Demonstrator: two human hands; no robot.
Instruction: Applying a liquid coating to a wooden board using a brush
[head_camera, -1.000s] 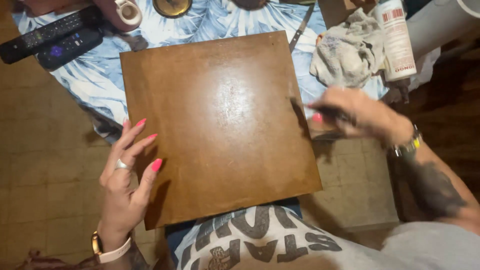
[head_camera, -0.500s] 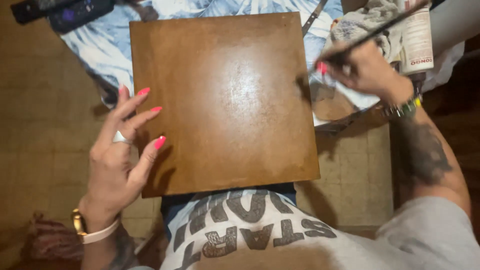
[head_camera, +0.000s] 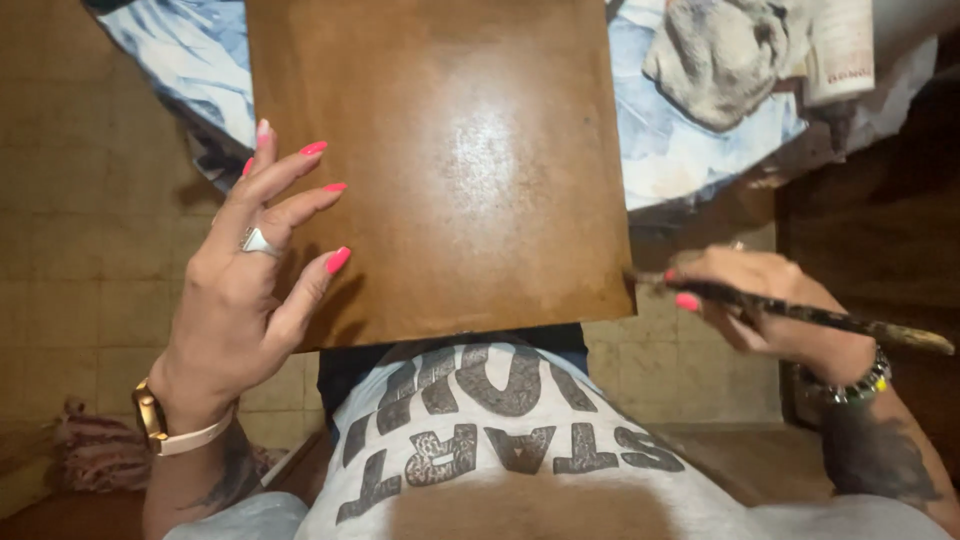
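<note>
- To do this step well, I think the brown square board (head_camera: 440, 170) must stay still, so the left hand (head_camera: 250, 290) should steady its left edge while the brush works along the right edge with light, even strokes.
- The board lies flat before the person, its far part over a blue-and-white cloth (head_camera: 690, 150) on the tabletop, its near edge above the lap.
- The left hand is spread, its fingers fanned out; the fingertips rest at the left edge of the board, or just over it, and grip nothing.
- The right hand (head_camera: 770, 310) is closed in a pinch around a thin dark paintbrush (head_camera: 800, 312), whose tip is at the lower right corner of the board.
- A crumpled grey rag (head_camera: 720, 50) and a white bottle (head_camera: 840, 50) lie beyond the right edge.
</note>
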